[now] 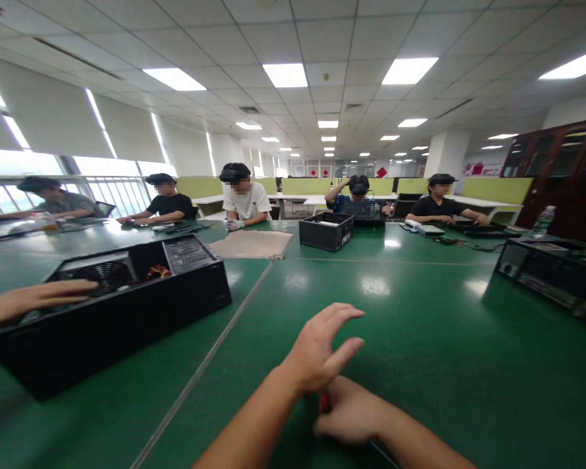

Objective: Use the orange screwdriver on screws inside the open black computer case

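My left hand (pixel 325 352) is raised over the green table, its thumb and fingers stretched out and apart with nothing between them. Just below it and partly covered by it, my right hand (pixel 354 412) is closed round a small red object (pixel 325 402), which looks like a tool's handle. Most of that object is hidden by the fingers, and motion blurs the hand. A thin pale line shows under the right wrist; I cannot tell whether it belongs to the red object.
At left, a co-worker's hand (pixel 43 299) rests on an open black computer case (pixel 127 319). Another open case (pixel 547 273) stands at right. Farther back are a black case shell (pixel 325 231), a cardboard sheet (pixel 254 243) and several seated people. A seam crosses the green table (pixel 430 339).
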A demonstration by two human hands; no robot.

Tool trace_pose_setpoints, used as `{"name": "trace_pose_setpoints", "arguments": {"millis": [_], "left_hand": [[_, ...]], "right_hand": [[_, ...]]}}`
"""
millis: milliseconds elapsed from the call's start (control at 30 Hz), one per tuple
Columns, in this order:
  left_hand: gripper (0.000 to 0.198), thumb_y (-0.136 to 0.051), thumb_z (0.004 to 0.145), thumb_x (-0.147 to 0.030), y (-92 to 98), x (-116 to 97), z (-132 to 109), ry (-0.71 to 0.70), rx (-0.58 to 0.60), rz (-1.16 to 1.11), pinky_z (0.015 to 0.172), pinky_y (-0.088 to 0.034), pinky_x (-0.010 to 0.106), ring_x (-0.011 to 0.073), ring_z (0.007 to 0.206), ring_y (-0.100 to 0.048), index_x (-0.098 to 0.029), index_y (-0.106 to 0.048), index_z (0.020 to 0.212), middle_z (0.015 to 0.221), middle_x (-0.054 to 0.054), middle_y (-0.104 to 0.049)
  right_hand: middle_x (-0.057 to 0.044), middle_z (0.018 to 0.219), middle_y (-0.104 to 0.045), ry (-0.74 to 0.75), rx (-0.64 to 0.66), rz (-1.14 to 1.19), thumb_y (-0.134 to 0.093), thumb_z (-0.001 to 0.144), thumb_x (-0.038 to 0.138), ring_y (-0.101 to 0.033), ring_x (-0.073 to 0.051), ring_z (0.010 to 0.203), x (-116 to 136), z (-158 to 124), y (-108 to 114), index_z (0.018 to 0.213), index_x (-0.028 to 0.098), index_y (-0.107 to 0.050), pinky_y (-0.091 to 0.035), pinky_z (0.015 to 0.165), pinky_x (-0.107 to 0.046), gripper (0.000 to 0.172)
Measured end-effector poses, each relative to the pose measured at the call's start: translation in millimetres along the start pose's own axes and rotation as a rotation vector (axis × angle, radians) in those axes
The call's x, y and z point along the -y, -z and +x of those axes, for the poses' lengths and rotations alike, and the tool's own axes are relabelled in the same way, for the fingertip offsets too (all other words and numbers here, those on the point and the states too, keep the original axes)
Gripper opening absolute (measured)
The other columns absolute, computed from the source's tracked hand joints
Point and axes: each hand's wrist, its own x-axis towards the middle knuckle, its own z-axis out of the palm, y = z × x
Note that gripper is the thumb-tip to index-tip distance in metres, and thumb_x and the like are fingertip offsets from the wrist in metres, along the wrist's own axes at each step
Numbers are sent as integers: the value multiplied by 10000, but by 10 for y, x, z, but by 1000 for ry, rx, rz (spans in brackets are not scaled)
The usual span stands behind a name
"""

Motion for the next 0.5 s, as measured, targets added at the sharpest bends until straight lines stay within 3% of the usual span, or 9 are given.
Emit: {"name": "trace_pose_setpoints", "arguments": {"millis": [67, 133, 233, 333, 400, 500], "left_hand": [[350, -530, 950, -438, 21, 351, -162, 245, -161, -146, 839, -489, 330, 189, 892, -619, -187, -603, 1182, 1005, 68, -648], [414, -504, 937, -519, -14, 698, -313, 456, -259, -299, 637, -448, 273, 140, 652, -567, -160, -591, 1123, 829, 21, -604], [501, -531, 886, -592, -87, 1056, -450, 563, -223, -377, 527, -356, 248, 114, 521, -521, -127, -612, 1055, 741, 4, -589], [522, -564, 857, -616, -111, 1168, -477, 570, -137, -411, 538, -359, 251, 125, 520, -551, -110, -664, 935, 693, 20, -614], [541, -570, 846, -634, -97, 1167, -472, 571, -103, -437, 551, -374, 255, 127, 519, -553, -104, -680, 852, 658, 27, -617], [577, -554, 844, -664, -68, 1156, -475, 576, -104, -465, 551, -391, 257, 131, 520, -545, -102, -681, 807, 630, 30, -613]], "right_hand": [[47, 817, -581, -43, 60, 74, -652, 608, 10, -486, -83, 626, -242, -158, 34, 1383, 191, -528, -360, 531, -185, 805], [33, 868, -615, -46, 182, 294, -680, 601, 63, -527, -86, 674, -478, -257, 22, 1493, 211, -402, -358, 558, -175, 946], [-61, 972, -679, 13, 278, 681, -840, 623, 271, -615, -125, 813, -770, -273, -69, 1563, 145, -246, -419, 681, -200, 1120], [-141, 1024, -694, 40, 243, 819, -882, 638, 483, -648, -150, 863, -921, -208, -108, 1544, 88, -257, -434, 721, -210, 1169], [-143, 970, -701, 27, 244, 829, -862, 636, 580, -647, -139, 768, -958, -167, -70, 1492, 78, -350, -412, 647, -186, 1116], [-93, 855, -685, 6, 270, 829, -820, 640, 663, -543, -74, 566, -1001, -121, 20, 1407, 97, -470, -340, 541, -155, 1015]]}}
